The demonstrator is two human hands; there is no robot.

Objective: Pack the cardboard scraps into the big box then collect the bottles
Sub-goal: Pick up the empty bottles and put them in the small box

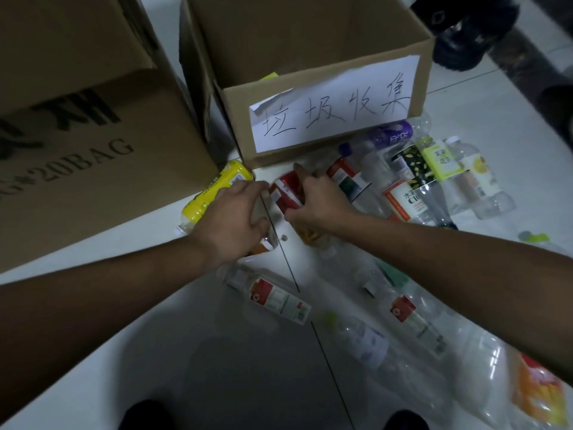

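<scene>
1. Bottles [400, 200] lie scattered on the floor, at six o'clock from the labelled cardboard box [237, 125].
2. Right hand [316, 201] grips a red-labelled bottle [286, 189].
3. Left hand [234, 218] covers an orange-bottomed bottle [262, 246]; its hold cannot be told.

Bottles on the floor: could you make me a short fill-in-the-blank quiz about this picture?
The bottle in the right hand has a ___ label.
The open box bears a handwritten ___ paper sign.
The yellow bottle lies on the ___.
Missing words: red; white; floor.
</scene>
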